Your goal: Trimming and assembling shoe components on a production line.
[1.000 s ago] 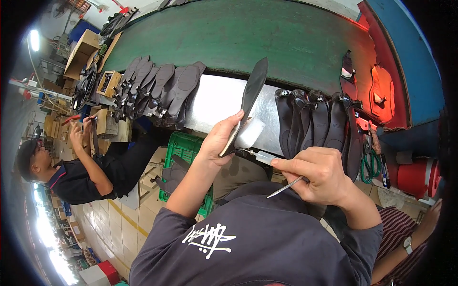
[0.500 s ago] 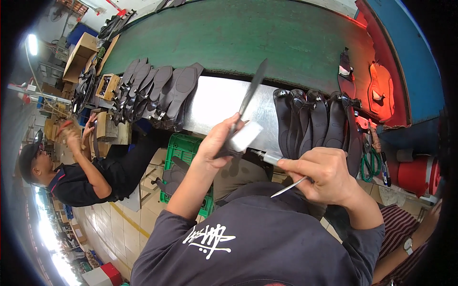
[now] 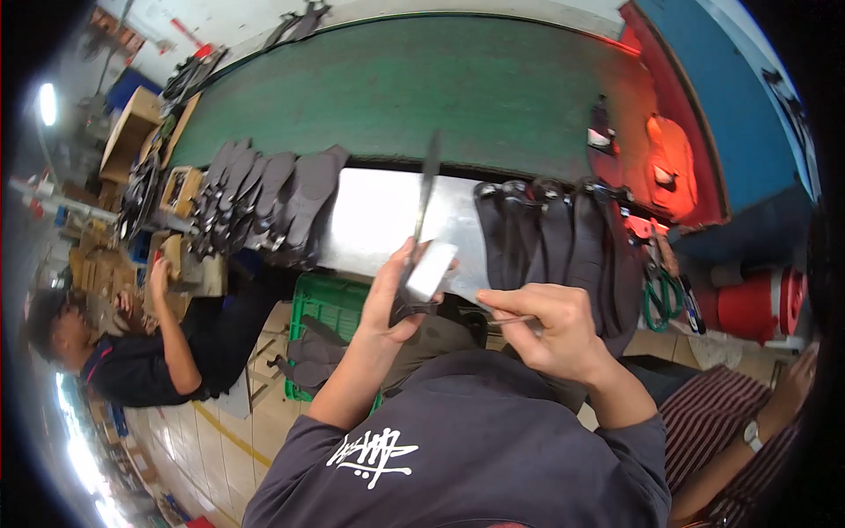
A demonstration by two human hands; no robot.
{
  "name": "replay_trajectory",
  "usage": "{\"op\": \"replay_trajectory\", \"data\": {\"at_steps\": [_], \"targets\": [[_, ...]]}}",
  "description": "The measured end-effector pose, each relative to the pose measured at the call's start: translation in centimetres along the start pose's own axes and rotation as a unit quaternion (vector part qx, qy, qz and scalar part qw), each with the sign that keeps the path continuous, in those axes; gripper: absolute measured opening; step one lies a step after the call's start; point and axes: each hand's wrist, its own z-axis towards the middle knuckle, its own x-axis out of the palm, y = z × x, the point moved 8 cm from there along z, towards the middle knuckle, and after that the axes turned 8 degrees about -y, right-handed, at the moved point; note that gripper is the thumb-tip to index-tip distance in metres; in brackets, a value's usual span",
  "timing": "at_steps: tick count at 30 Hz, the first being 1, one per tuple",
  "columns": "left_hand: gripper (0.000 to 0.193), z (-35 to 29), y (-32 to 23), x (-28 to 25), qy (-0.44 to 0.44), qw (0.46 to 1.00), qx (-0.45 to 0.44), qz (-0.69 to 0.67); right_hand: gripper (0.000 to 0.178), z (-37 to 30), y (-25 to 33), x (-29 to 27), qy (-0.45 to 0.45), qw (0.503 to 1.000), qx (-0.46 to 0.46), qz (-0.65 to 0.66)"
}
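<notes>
My left hand (image 3: 384,297) is closed round a dark flip-flop (image 3: 427,189), held edge-on with one end pointing up. A white rectangular piece (image 3: 432,271) shows beside the flip-flop at my fingers; whether it is attached I cannot tell. To the right, my right hand (image 3: 556,327) is closed, thumb and index finger pinched toward the left hand, a small gap apart from it. A thin metal spike (image 3: 510,319) shows at its fingers; the rest of it is hidden. Behind both hands lies a shiny metal tabletop (image 3: 370,211).
Dark flip-flops (image 3: 295,194) stand in a row at left, more sandals (image 3: 550,233) at right. Beyond is a green conveyor belt (image 3: 352,88). An orange sandal (image 3: 671,163), green-handled scissors (image 3: 662,299) and a red spool (image 3: 757,299) are rightward. A green crate (image 3: 330,295) stands below; co-workers flank me.
The grey piece pinched in my right hand no longer shows there, and the spike lies at a different angle. The flip-flop stands more upright. The whole view has shifted slightly.
</notes>
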Motion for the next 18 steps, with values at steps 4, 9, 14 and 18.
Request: {"op": "replay_trajectory", "data": {"at_steps": [4, 9, 14, 18], "targets": [[0.039, 0.0, -0.2, -0.1, 0.011, 1.000, 0.002, -0.016, 0.026, -1.1, -2.6, 0.2, -0.020, 0.992, 0.076, 0.103], [0.021, 0.7, -2.7, 0.4, 0.030, 0.996, 0.075, -0.046, 0.026, -3.3, -4.0, -5.1, -0.146, 0.963, 0.115, 0.194], [0.013, 3.1, -2.9, -1.7, -0.041, 0.997, 0.048, -0.042, 0.032, -9.6, -6.7, -15.6, -0.358, 0.920, 0.151, -0.042], [0.014, 4.4, -3.0, -2.7, -0.095, 0.993, 0.067, -0.001, 0.036, -13.1, -10.5, -20.9, -0.282, 0.856, 0.188, -0.392]]}}
